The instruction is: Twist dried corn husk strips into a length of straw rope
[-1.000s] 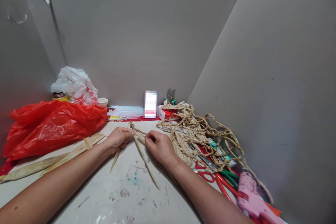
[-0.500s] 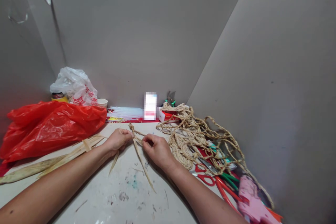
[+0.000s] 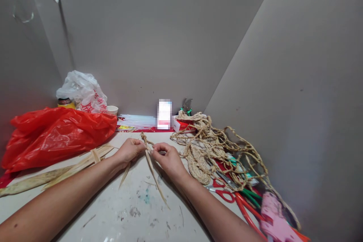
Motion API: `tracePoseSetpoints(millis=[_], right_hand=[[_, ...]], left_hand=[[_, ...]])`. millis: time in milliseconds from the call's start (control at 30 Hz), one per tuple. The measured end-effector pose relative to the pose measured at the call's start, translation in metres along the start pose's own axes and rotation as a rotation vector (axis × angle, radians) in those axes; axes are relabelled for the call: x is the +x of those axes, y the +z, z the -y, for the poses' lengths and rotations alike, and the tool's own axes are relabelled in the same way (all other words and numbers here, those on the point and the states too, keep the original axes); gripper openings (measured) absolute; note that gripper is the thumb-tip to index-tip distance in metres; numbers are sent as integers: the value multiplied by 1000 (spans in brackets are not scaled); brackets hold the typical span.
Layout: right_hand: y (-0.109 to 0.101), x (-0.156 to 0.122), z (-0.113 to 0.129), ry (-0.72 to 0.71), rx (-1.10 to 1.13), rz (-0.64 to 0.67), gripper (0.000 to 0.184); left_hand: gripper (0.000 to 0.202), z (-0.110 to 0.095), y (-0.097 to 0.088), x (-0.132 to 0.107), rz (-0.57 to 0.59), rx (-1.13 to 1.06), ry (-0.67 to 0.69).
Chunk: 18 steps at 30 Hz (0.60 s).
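Observation:
Between my hands is a short twisted straw cord, knotted at its far end and resting near the back of the table. My left hand is closed, with thumb and forefinger pinching the cord just below the knot. A thin straw strip end sticks out beneath that hand. My right hand is closed in a pinch on the cord's right side, close to the left fingertips; its exact hold is partly hidden. From between the hands a longer pale straw strip trails down toward me across the table.
On the right lie a heap of braided straw rope, red-handled scissors and a pink tool. A red plastic bag and loose straw strips occupy the left. A phone stands at the back, beside a red-and-white box.
My right hand has moved slightly left, nearer to my left hand. The left hand keeps its pinch on the cord. The whole view has shifted a little.

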State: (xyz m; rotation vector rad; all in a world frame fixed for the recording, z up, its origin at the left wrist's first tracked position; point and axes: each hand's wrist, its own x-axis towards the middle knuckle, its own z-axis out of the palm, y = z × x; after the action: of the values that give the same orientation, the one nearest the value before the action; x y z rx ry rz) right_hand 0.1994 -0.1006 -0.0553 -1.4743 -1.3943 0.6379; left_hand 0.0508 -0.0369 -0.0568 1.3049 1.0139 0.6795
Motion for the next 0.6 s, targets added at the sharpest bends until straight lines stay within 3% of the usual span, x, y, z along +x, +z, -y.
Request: tracePoseSetpoints(millis=[233,400,600], right_hand=[[3,7,-6,79,-64,52,10],[5,11,-8,163,55,91,10],[7,11,-9,170,157,138,8]], left_hand=[[25,-3,1,-2,4,-1,-8],[24,-4,1,-1,22,-9,-11],[22,-3,0,0,29,-39,-27]])
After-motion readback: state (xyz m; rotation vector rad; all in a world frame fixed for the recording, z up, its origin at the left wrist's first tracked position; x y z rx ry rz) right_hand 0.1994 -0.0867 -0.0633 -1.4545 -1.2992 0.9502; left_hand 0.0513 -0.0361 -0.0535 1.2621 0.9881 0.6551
